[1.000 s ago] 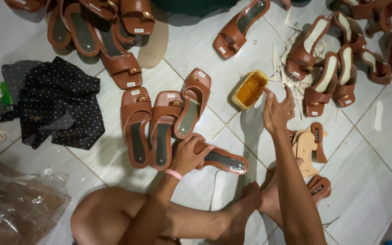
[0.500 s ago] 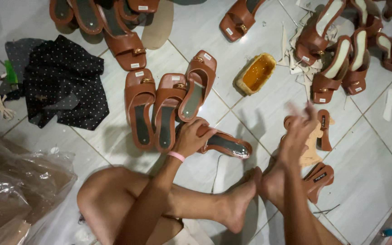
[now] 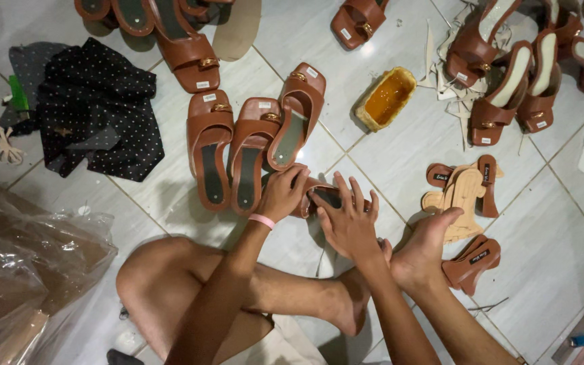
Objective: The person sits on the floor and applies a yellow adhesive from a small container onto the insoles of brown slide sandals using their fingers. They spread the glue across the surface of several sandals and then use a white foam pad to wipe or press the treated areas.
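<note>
— So, where do the person's hands sit?

— Both rest on one brown sandal (image 3: 319,197) lying on the tiled floor (image 3: 562,223), just in front of the crossed bare legs. The left hand (image 3: 282,195) curls over its near end, fingers clasped around the strap; the right hand (image 3: 347,220) lies flat on it with fingers spread, pressing rather than gripping.

— And around that sandal?

— At its 10 o'clock, three matching sandals (image 3: 248,145) lie side by side, touching. At 1 o'clock, apart, sits a yellow tray (image 3: 386,98) of amber glue. At 3 o'clock, beside the person's foot, lie tan insoles (image 3: 461,196) with brown heel pieces. Far off at 9 o'clock lies a black dotted cloth (image 3: 96,115); clear plastic bags (image 3: 21,270) sit at 8 o'clock.
</note>
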Available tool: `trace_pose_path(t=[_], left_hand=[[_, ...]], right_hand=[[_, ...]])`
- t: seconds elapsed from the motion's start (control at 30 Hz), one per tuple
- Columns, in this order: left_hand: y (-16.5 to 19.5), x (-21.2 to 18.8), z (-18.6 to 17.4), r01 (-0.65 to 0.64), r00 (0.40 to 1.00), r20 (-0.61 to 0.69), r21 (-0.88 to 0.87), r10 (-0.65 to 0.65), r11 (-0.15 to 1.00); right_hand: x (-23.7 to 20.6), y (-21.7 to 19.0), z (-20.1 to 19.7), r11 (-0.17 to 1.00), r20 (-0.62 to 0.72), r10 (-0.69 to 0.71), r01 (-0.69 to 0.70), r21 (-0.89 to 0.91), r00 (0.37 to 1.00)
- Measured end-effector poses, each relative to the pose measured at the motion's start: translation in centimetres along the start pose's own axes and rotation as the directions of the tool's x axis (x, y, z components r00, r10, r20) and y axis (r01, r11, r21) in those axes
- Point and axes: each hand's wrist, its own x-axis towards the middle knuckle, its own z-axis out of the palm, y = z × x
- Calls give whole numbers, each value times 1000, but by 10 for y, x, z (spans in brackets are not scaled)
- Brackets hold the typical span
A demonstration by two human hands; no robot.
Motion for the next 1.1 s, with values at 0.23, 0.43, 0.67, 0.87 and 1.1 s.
trace_pose_path(t=[0.23, 0.43, 0.67, 0.87, 1.1], left_hand=[[-2, 0, 1, -25, 1000, 4, 0, 25, 1000], [-3, -1, 2, -39, 999, -3, 11, 39, 999], [-5, -1, 3, -36, 999, 0, 7, 36, 999], [-3, -3, 2, -12, 1000, 1, 14, 12, 1000], [-3, -1, 2, -30, 1000, 8, 4, 30, 1000]], right_hand=[[10, 5, 5, 999, 5, -23, 23, -25, 1000], [17, 7, 3, 998, 34, -19, 21, -61, 999], [0, 4, -5, 984, 89, -168, 162, 73, 982], [14, 12, 2, 995, 26, -77, 78, -67, 997], [4, 10, -3, 975, 106, -220, 221, 4, 970]])
